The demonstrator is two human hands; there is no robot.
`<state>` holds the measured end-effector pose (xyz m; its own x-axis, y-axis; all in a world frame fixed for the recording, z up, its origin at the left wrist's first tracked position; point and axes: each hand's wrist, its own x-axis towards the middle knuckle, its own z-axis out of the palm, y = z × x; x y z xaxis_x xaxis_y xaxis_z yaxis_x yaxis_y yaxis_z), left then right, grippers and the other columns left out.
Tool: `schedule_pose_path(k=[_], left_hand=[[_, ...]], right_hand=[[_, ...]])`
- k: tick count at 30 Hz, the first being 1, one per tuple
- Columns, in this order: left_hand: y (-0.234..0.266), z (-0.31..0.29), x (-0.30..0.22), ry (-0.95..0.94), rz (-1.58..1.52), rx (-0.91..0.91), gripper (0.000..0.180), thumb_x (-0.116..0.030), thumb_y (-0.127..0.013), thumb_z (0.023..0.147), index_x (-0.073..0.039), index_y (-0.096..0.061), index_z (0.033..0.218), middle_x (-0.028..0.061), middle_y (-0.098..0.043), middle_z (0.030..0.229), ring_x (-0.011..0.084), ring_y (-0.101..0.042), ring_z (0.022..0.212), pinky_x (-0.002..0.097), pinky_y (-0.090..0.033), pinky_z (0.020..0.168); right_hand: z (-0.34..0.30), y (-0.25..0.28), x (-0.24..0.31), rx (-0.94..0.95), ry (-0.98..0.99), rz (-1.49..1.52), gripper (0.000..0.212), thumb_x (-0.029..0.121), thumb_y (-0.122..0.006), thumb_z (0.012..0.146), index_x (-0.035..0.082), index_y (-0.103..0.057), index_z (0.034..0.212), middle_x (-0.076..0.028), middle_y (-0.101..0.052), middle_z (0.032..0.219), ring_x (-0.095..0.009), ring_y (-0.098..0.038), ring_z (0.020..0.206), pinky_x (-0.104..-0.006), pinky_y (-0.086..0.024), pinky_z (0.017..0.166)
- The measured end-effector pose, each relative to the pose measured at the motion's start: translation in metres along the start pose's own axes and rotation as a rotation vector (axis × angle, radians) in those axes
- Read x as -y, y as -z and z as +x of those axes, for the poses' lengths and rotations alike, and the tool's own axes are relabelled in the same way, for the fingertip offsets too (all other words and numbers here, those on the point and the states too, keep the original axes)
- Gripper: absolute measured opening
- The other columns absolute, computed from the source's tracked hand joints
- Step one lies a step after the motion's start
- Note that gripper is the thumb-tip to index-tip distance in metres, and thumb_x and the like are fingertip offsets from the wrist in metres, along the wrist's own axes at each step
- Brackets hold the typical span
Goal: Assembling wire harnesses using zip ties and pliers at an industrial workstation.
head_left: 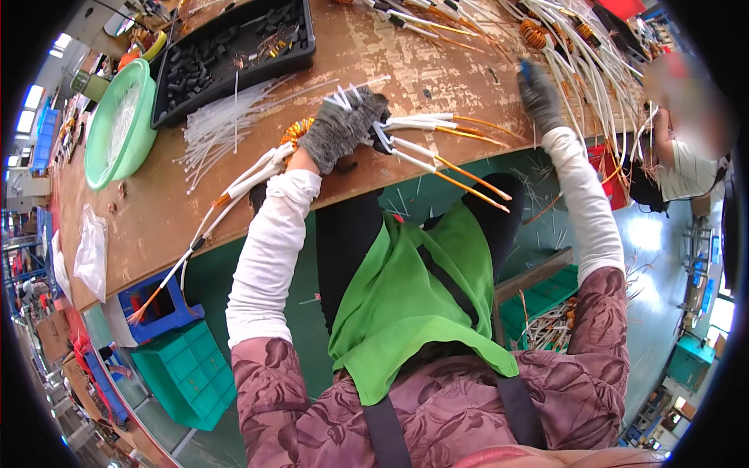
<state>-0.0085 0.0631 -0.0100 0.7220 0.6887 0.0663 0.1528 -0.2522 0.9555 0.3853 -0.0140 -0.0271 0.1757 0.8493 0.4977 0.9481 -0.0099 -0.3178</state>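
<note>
My left hand [343, 131], in a grey glove, is closed around a toroidal coil with white-sleeved leads [417, 122]. Its orange copper winding [295, 131] shows beside the wrist, and bare copper ends point right over the table edge. White strips like cable ties stick up from between the fingers. Further right, my right hand [540, 100] lies above the table with its fingers closed; something blue [527, 72] shows at the fingertips, its kind unclear. Just beyond it is a pile of similar coils with white leads [585, 70].
Loose clear cable ties [222, 129] lie left of my left hand. Behind them stand a black tray [310, 48] of small black parts and a green basin [95, 160]. A plastic bag [91, 253] lies at left. Another person [686, 171] sits at right. Green crates [187, 378] stand below.
</note>
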Motion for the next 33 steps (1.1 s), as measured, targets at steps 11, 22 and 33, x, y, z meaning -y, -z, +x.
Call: schedule_pose_path(k=[11,22,33], left_hand=[[0.014,0.001,0.001,0.082,-0.223,-0.032,0.039,-0.041,-0.053,0.089,-0.004,-0.063,0.082,0.0025,-0.062,0.069,0.0086,-0.057,0.062,0.022,-0.045,0.055],[0.015,0.004,0.003,0.095,-0.261,0.003,0.036,-0.038,-0.056,0.087,-0.004,-0.065,0.083,0.0049,-0.064,0.072,0.0104,-0.059,0.065,0.0256,-0.047,0.061],[0.018,0.005,0.005,0.075,-0.271,0.02,0.036,-0.037,-0.056,0.088,-0.003,-0.065,0.082,0.0053,-0.064,0.071,0.0106,-0.059,0.066,0.0259,-0.048,0.06]], right_hand=[[0.021,0.085,0.199,0.223,0.794,-0.486,0.05,0.026,-0.066,0.067,0.017,-0.056,0.115,-0.004,-0.055,0.096,-0.022,-0.051,0.096,-0.0375,-0.04,0.088],[0.024,0.038,0.212,0.221,0.916,-0.517,0.043,0.023,-0.06,0.07,0.017,-0.057,0.112,-0.003,-0.055,0.097,-0.02,-0.051,0.097,-0.0371,-0.038,0.09],[0.026,0.038,0.209,0.235,0.942,-0.494,0.04,0.024,-0.058,0.073,0.016,-0.056,0.112,-0.002,-0.055,0.099,-0.02,-0.051,0.097,-0.0367,-0.038,0.09]])
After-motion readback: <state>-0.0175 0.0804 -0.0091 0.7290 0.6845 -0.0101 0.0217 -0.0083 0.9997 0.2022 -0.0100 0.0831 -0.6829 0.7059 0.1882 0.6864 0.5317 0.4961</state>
